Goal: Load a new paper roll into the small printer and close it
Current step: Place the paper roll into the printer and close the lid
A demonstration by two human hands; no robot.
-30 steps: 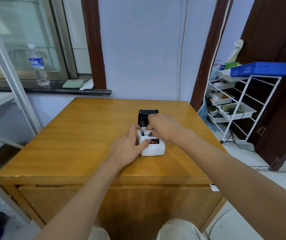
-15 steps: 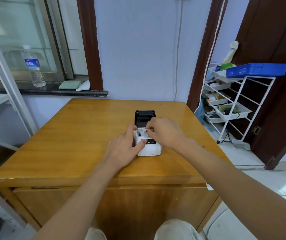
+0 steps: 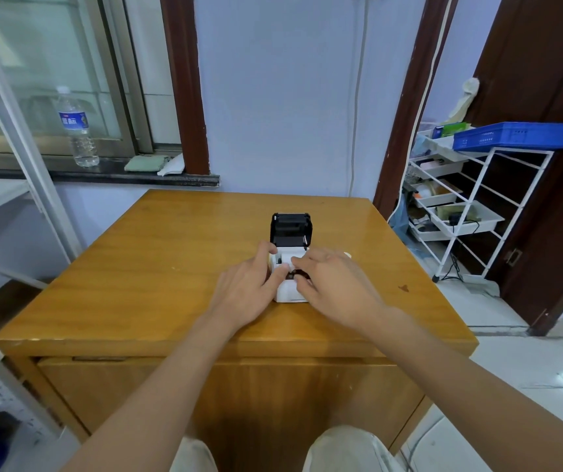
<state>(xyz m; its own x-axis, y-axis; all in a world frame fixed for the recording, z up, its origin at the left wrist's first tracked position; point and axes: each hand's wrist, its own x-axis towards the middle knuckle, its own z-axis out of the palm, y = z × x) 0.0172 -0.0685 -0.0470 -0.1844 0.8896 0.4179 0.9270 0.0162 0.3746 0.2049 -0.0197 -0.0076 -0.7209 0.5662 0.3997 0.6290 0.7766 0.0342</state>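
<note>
The small white printer [image 3: 285, 291] stands mid-table with its black lid [image 3: 291, 229] tipped open at the back. White paper of the roll [image 3: 287, 257] shows in the open bay. My left hand [image 3: 247, 294] grips the printer's left side, thumb up by the bay. My right hand [image 3: 336, 287] covers the printer's right front. Its thumb lies on the paper and its fingers curl over the front panel, seemingly pinching the paper's end. The bay's right half is hidden.
The wooden table [image 3: 157, 267] has a drop-off at its front edge [image 3: 205, 347]. A small white object [image 3: 347, 255] peeks out behind my right hand. To the right is a white wire rack [image 3: 470, 212] holding a blue tray [image 3: 515, 135]; a water bottle [image 3: 77, 129] stands on the windowsill.
My right hand has drawn from over the paper bay toward me, down onto the printer's front. My left hand keeps its hold on the printer's left side. The lid stays open.
</note>
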